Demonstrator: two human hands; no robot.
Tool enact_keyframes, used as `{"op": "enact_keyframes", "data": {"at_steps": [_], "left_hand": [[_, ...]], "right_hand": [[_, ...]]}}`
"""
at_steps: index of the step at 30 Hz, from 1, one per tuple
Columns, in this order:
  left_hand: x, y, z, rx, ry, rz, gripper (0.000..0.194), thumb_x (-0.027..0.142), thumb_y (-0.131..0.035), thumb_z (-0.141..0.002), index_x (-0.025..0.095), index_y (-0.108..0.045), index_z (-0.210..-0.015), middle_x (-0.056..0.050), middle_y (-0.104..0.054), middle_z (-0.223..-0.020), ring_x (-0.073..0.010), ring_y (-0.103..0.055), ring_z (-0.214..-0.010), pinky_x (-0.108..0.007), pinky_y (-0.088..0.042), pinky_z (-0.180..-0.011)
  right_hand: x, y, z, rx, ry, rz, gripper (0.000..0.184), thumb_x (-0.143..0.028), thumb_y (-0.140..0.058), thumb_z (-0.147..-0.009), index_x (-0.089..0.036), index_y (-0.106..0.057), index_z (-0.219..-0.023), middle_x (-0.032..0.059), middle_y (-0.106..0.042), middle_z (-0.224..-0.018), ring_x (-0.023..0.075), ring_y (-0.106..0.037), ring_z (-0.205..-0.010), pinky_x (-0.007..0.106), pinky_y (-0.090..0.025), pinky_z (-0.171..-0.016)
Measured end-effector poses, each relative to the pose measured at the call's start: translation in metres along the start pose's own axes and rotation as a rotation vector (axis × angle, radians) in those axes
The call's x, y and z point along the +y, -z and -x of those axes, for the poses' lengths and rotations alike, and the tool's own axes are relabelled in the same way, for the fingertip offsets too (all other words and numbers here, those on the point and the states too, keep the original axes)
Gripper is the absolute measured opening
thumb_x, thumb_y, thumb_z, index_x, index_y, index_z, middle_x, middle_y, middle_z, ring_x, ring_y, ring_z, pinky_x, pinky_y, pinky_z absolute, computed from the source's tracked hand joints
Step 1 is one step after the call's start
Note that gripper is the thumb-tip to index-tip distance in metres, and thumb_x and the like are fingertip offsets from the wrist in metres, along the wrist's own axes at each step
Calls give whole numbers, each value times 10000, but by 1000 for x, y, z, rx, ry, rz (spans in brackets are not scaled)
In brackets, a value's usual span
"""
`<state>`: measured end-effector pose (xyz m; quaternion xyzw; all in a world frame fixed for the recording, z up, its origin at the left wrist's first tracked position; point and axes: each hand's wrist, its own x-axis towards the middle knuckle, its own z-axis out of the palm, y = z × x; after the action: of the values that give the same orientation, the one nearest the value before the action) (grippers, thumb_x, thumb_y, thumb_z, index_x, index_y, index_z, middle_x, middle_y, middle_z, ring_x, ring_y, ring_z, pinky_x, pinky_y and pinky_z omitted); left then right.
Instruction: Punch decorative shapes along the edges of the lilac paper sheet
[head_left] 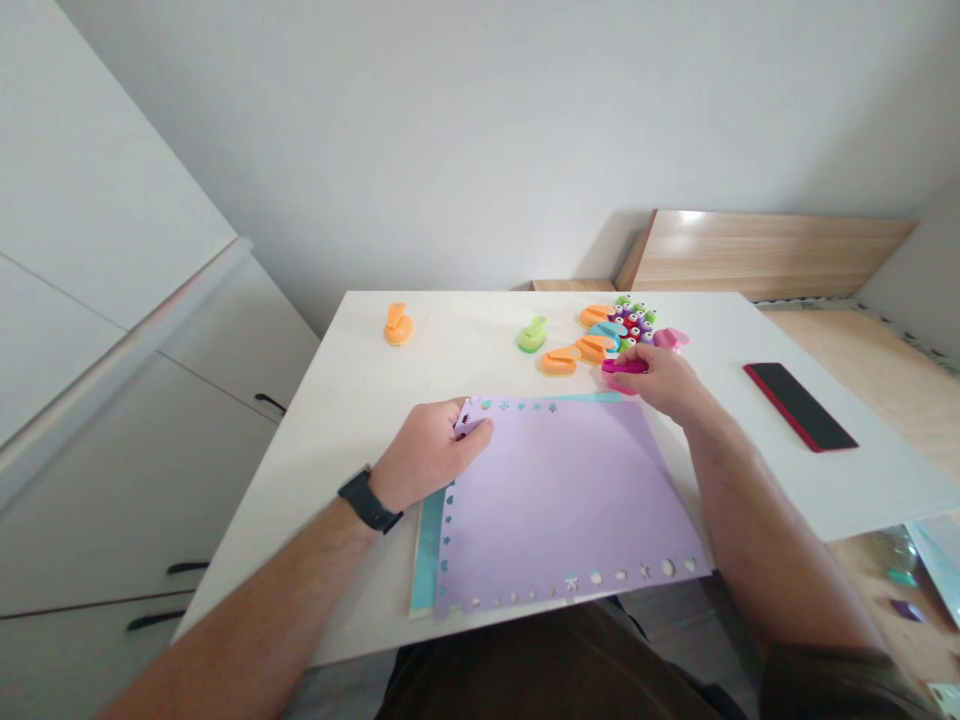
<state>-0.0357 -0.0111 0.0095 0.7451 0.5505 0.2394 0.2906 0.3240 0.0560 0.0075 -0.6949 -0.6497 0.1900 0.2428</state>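
Observation:
A light purple paper sheet (562, 490) with shapes punched along its left, top and bottom edges lies over a teal sheet (427, 560). My left hand (435, 445), a dark watch on its wrist, is closed on the purple sheet's upper left corner, thumb on top. Beyond the sheet's top right, my right hand (660, 380) has its fingers closed around a magenta craft punch (619, 372). Close to that hand stand orange craft punches (559, 361), a blue craft punch (606, 332) and a pink craft punch (673, 339).
A green craft punch (532, 335) and another orange craft punch (398, 325) stand farther left on the white table (330, 390). Small green, red and purple pieces (632, 318) cluster at the back. At right lies a black and red flat case (801, 405). White cabinets (150, 440) flank the left.

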Motion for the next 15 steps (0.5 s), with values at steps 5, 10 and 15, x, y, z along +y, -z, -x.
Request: {"op": "enact_keyframes", "data": {"at_steps": [5, 10, 15], "left_hand": [[1, 0, 1, -4, -11, 19, 363, 467, -566, -922, 190, -552, -688, 46, -557, -594, -117, -501, -562, -255, -331, -548], [1, 1, 2, -2, -19, 21, 361, 465, -553, -921, 192, -551, -686, 38, -563, -596, -127, -506, -560, -257, -330, -540], [1, 1, 2, 3, -31, 7, 376, 461, -553, -926, 193, -520, -664, 43, -529, -577, -120, -483, -546, -259, -322, -540]], "right_hand": [[-2, -1, 2, -24, 52, -9, 232, -392, -771, -748, -240, -731, -919, 34, -762, -923, 210, -677, -800, 346, -512, -732], [-5, -2, 4, 28, 113, -24, 298, -378, -779, -763, -239, -686, -1010, 47, -755, -976, 222, -677, -823, 375, -522, -767], [-4, -3, 4, 62, 211, -63, 366, -329, -778, -765, -227, -638, -1087, 69, -733, -1079, 235, -684, -941, 396, -528, -859]]}}
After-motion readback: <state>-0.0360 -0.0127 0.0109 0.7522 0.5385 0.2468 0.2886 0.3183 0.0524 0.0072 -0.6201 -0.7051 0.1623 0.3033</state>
